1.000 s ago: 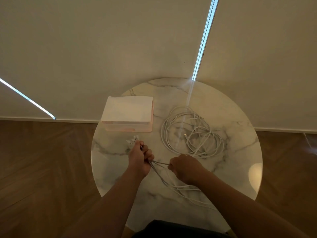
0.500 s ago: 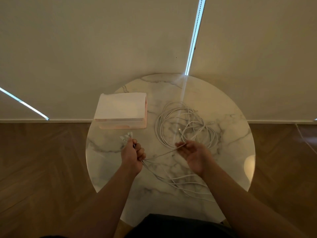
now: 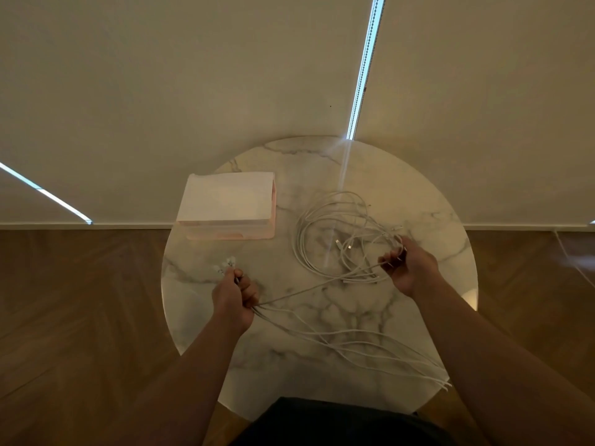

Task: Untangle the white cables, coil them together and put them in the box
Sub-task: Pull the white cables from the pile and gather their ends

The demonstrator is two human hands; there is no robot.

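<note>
White cables (image 3: 335, 239) lay in a loose tangle on the round marble table (image 3: 444, 252), right of the closed box (image 3: 227, 204). One bunch was clenched in the left hand (image 3: 233, 296), plugs poking out above the fist. The right hand (image 3: 407, 268) pinched several strands at the tangle's edge.

One head-worn view looks steeply down, close over the round table (image 3: 418, 194).

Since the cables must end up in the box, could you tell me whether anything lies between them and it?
Nothing visible: bare marble table separates the white cables from the box. Its white top looks closed.
</note>
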